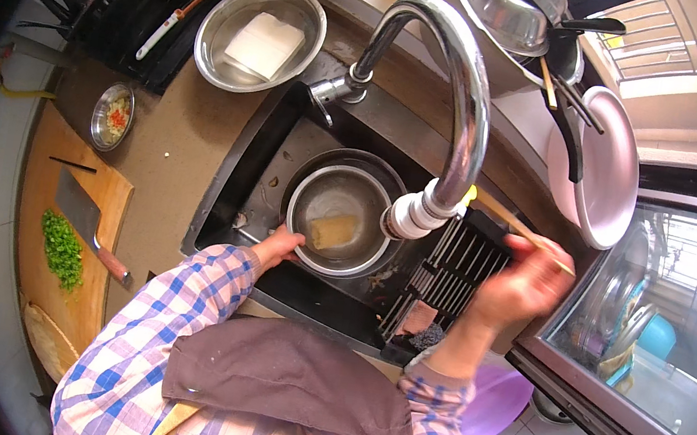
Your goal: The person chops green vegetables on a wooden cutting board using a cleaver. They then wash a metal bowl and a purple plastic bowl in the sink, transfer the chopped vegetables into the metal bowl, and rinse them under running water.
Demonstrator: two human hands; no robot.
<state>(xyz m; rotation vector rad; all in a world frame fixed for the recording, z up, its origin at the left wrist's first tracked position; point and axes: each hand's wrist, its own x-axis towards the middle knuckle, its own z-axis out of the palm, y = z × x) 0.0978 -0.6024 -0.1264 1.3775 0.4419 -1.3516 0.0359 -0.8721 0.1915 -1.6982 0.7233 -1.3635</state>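
My left hand (279,246) grips the left rim of a metal bowl (376,257) in the black sink (212,199). A yellowish-tan block (333,231) lies inside that bowl, which sits over a larger round metal vessel (323,155). My right hand (528,284), slightly blurred, is raised at the sink's right side with its fingers closed on a thin wooden stick (507,216). The stick's far end passes behind the spout of the chrome faucet (479,103).
At the left, a cleaver (78,202) and chopped greens (62,251) lie on a wooden board (111,186). A metal basin (204,33) holds a white block. A black rack (462,259) spans the sink's right side; a glass-fronted cabinet (658,324) stands beyond.
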